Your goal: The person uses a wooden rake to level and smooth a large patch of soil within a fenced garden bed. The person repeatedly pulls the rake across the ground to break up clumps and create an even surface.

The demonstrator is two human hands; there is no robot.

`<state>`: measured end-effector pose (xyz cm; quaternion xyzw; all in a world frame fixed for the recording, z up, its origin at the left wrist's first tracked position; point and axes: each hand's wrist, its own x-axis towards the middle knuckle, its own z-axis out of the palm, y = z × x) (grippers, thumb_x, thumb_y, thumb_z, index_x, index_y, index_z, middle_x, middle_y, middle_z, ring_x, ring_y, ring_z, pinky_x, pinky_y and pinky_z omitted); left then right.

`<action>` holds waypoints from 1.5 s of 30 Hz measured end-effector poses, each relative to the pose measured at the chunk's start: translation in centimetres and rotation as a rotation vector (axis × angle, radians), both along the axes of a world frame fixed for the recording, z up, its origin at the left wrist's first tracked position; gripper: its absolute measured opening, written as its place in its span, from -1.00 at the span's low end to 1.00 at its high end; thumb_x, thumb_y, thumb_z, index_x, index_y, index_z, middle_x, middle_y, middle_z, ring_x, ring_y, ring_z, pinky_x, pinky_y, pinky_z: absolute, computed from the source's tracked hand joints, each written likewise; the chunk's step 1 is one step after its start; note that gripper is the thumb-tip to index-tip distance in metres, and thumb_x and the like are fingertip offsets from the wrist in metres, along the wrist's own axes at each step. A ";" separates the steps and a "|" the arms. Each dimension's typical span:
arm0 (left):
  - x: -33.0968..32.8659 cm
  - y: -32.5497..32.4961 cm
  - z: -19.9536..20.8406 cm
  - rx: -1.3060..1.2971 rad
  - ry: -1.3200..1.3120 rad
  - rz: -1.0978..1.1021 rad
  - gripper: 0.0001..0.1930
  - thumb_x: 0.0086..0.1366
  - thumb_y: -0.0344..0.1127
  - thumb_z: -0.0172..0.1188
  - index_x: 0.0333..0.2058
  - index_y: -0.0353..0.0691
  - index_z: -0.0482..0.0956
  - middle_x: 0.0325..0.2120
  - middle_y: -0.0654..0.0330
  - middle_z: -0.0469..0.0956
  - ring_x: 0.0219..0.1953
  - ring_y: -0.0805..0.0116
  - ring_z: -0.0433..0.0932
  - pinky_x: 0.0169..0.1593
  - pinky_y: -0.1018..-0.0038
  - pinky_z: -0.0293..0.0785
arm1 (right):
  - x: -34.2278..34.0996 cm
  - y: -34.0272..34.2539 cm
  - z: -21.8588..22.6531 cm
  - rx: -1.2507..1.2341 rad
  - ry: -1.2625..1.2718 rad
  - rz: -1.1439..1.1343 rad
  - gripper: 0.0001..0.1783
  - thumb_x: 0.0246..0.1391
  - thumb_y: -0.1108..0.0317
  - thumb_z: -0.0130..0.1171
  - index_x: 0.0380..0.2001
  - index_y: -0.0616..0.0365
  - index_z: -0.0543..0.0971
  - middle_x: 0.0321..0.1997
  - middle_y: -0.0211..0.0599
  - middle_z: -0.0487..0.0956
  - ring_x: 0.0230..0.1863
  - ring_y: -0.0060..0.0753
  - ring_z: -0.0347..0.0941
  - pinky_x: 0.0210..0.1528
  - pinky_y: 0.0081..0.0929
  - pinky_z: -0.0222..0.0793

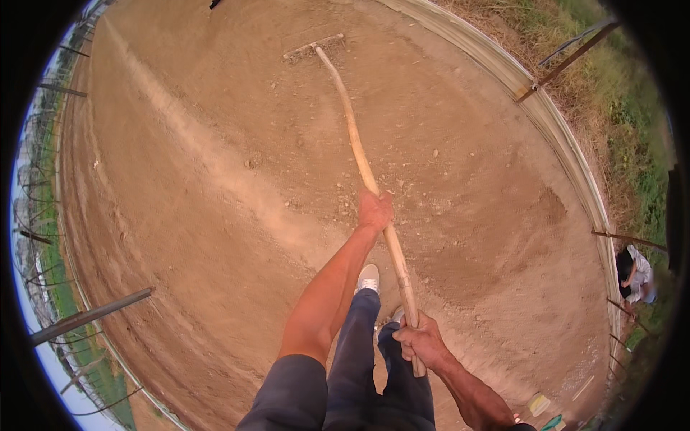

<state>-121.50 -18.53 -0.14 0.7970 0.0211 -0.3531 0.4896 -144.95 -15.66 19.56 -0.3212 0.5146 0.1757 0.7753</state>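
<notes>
A rake with a long, slightly crooked wooden handle [353,136] reaches away from me over bare brown soil [237,129]. Its straight crossbar head [296,53] rests on the ground at the far end; the teeth are too small to make out. Around the middle of the handle my left hand [376,210] is closed, with the arm stretched forward. My right hand [422,339] grips the handle close to its near end, which sticks out just below the fingers. Small clods and pebbles lie about the soil beside the handle.
A pale sheet barrier [568,136] curves along the right, with metal posts [568,63] and grass beyond. Another person [635,274] is outside it. At the left a metal bar [93,316] juts inward. My shoe [368,278] stands near the handle. Small litter [537,404] lies lower right.
</notes>
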 end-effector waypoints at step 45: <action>31.6 12.5 4.7 -0.200 0.277 0.358 -0.76 0.28 -0.23 0.04 -0.52 -0.18 0.28 -0.70 0.29 0.25 -0.70 0.45 0.28 -0.62 0.43 0.33 | 39.4 5.2 -8.1 -0.317 -0.260 0.430 -0.70 -0.03 0.32 0.12 -0.28 0.26 0.34 -0.62 -0.38 0.33 -0.70 -0.53 0.26 -0.70 -0.48 0.21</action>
